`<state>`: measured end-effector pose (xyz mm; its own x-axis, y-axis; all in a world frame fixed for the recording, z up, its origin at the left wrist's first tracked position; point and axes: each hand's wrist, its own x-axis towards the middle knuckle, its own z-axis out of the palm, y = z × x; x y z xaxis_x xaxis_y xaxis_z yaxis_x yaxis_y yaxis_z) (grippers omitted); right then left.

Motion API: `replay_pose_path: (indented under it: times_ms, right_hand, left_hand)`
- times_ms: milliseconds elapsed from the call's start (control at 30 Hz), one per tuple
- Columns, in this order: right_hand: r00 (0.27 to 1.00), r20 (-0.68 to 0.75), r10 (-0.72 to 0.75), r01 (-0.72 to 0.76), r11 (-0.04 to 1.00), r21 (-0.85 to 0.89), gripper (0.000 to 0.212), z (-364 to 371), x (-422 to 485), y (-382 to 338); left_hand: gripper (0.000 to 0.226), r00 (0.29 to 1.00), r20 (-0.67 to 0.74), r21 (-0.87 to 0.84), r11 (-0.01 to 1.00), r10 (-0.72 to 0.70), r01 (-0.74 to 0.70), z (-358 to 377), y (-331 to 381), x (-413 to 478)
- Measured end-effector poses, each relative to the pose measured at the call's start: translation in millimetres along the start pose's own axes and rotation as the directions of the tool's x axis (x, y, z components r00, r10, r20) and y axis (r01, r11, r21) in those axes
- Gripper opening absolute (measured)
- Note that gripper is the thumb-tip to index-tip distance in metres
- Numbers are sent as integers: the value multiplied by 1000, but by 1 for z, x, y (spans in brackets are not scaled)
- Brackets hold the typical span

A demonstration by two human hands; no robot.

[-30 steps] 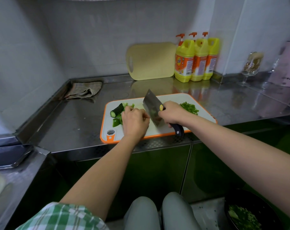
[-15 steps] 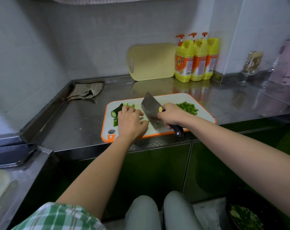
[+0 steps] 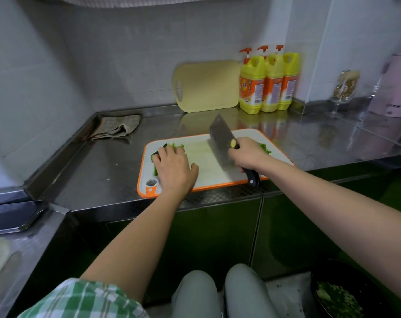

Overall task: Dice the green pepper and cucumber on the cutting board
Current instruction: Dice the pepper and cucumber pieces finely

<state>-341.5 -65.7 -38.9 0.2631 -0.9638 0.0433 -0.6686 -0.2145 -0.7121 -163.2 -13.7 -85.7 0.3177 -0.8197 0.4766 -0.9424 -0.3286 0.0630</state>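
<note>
Dark green cucumber chunks [image 3: 155, 154] and paler green cut bits [image 3: 175, 145] at the left end of a white plastic cutting board with an orange rim [image 3: 204, 161], mostly covered by the left hand [image 3: 174, 168]. Laid palm down on them, fingers stretched forward, thumb out to the right; not visibly closed round any piece, though the fingertips underneath are hidden. Small heap of diced green pepper [image 3: 265, 148] at the board's far right, half hidden behind the right hand [image 3: 247, 154]. Clenched there round the black handle of a broad rectangular steel cleaver [image 3: 220, 143], blade slanting up over the bare middle of the board, well apart from the cucumber; cannot tell whether its edge touches the board.

Probably firm and crisp, wet on the cut faces, so prone to slide or roll on smooth plastic; light enough to nudge into line with flat fingers. Best held from above, cut face down, knuckles toward the blade, fingertips tucked back. Pepper bits likely light and apt to scatter.

Board near the front edge of a shiny stainless steel counter [image 3: 103, 166], in a corner of pale tiled wall. Crumpled beige cloth [image 3: 117, 129] at the back left. Pale yellow spare board [image 3: 206, 86] leaning on the wall, just beside three yellow pump bottles with orange labels [image 3: 268, 81]. Stemmed glass [image 3: 344, 92] and pink appliance [image 3: 396, 88] far right, blurred. Glossy green cabinet fronts [image 3: 218, 237] below; black bowl of chopped greens [image 3: 346, 294] low at the right, near the person's knees.
</note>
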Motion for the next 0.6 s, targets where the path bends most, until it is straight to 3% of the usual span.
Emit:
replay_pose_path:
  times_ms: [167, 433, 600]
  right_hand:
    - [974, 226, -11, 0, 999, 46, 12, 16, -8, -17]
    - [988, -1, 154, -154, 985, -75, 13, -16, 2, 15]
    - [995, -17, 95, -95, 995, 9, 12, -19, -1, 19]
  left_hand:
    - [52, 997, 42, 29, 997, -68, 67, -1, -4, 0]
    - [49, 995, 101, -60, 998, 2, 4, -4, 2, 0]
    - [47, 990, 127, -209, 977, 66, -38, -7, 27, -2]
